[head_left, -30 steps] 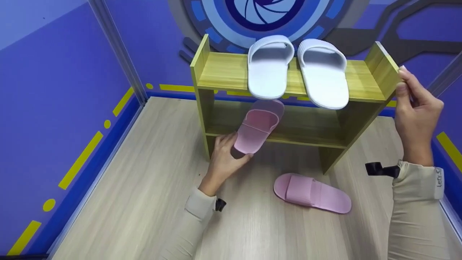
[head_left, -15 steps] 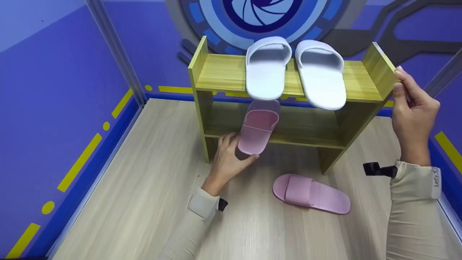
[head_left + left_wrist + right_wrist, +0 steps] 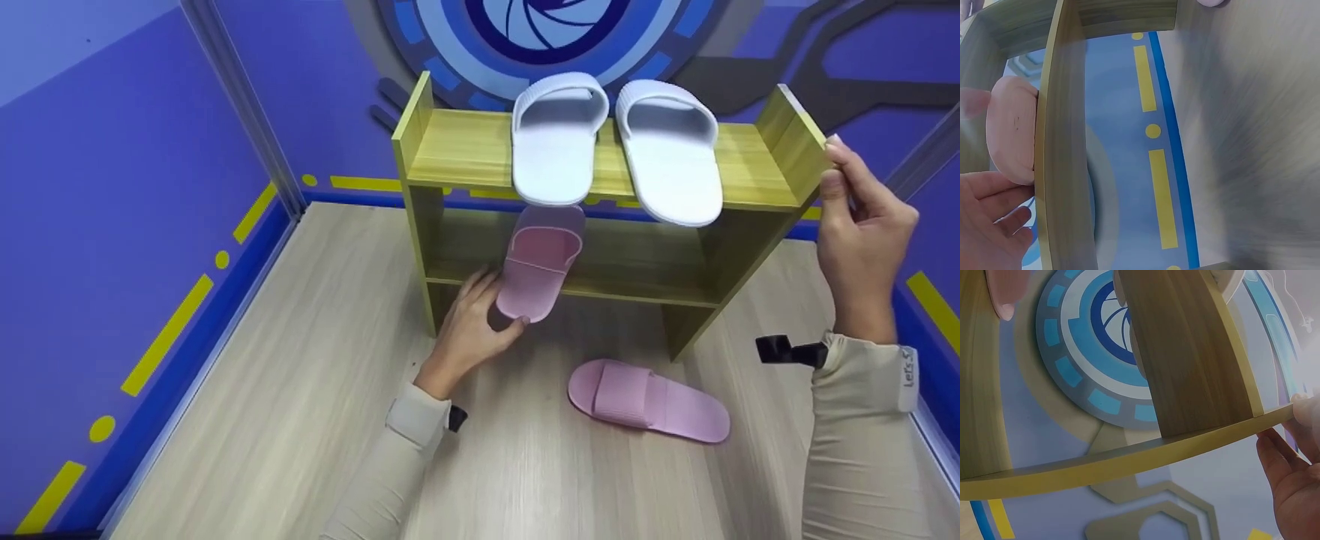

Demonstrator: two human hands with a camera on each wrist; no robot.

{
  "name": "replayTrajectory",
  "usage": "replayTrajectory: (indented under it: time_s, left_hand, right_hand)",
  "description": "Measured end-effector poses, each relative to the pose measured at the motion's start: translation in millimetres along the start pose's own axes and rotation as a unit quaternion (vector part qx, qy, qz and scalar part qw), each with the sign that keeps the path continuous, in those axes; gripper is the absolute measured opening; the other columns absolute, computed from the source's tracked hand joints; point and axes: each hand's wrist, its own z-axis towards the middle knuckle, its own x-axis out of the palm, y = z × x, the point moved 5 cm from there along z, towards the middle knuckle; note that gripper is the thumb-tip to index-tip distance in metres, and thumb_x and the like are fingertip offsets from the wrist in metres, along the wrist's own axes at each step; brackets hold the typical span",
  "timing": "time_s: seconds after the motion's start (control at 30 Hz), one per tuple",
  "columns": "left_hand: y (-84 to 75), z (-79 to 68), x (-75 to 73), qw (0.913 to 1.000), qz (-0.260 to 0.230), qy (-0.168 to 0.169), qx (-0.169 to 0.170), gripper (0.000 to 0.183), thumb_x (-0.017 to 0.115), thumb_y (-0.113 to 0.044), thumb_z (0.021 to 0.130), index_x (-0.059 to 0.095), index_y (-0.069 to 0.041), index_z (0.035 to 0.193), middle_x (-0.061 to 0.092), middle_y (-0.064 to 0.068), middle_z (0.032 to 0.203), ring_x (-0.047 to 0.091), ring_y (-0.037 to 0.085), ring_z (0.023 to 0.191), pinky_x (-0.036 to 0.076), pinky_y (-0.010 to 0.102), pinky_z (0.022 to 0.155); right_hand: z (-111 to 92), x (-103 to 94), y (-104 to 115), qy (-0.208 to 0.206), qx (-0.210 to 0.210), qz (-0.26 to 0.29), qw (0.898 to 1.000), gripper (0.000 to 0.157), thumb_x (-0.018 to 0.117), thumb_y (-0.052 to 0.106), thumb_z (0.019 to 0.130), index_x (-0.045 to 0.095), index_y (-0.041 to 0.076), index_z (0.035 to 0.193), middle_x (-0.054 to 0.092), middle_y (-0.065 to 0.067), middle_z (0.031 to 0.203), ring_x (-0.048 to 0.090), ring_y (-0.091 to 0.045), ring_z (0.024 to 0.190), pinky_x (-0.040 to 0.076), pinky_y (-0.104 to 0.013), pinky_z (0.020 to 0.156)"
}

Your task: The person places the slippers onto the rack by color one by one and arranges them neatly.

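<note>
My left hand (image 3: 471, 324) holds the heel end of a pink slipper (image 3: 531, 291) on the middle shelf of a wooden shoe rack (image 3: 461, 146). Its fingers lie along the slipper's left side, with the thumb at the heel. The slipper's heel juts past the shelf's front edge, and a white slipper partly covers its toe end. The left wrist view shows the pink slipper's heel (image 3: 1012, 132) against the shelf edge. My right hand (image 3: 866, 232) pinches the front edge of the rack's right side panel (image 3: 1129, 464). A second pink slipper (image 3: 646, 401) lies on the floor.
Two white slippers, a left one (image 3: 553, 165) and a right one (image 3: 679, 176), sit on the top shelf, heels over its front edge. Behind the rack stands a blue patterned wall (image 3: 315, 97). The pale wood-grain floor (image 3: 300, 390) extends around it.
The pink slipper in my left hand has swung from a slant to nearly straight, its heel shifting slightly right. My right hand keeps its grip on the rack, and the floor slipper stays put.
</note>
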Motion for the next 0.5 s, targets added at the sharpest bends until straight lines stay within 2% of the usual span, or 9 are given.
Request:
replayTrajectory:
  time_s: [0.27, 0.5]
  left_hand:
    - [-5.8, 0.5, 4.4, 0.9998, 0.000, -0.013, -0.014, 0.071, 0.073, -0.045, 0.080, 0.054, -0.007, 0.136, 0.053, 0.013, 0.141, 0.042, 0.032, 0.136, 0.037, 0.046, 0.111]
    - [-11.8, 2.0, 7.0, 0.9984, -0.008, -0.056, 0.008, 0.068, 0.076, -0.041, 0.077, 0.058, -0.001, 0.130, 0.057, 0.016, 0.135, 0.048, 0.033, 0.130, 0.040, 0.044, 0.109]
  right_hand:
    - [-0.9, -1.0, 1.7, 0.003, -0.004, -0.013, 1.000, 0.026, 0.061, 0.006, 0.091, 0.069, 0.003, 0.116, 0.066, -0.009, 0.124, 0.059, -0.014, 0.121, 0.044, -0.024, 0.103]
    - [-1.9, 0.0, 3.5, -0.002, -0.020, -0.011, 1.000, 0.025, 0.063, 0.003, 0.090, 0.070, 0.003, 0.114, 0.067, -0.010, 0.122, 0.061, -0.015, 0.119, 0.045, -0.025, 0.101]
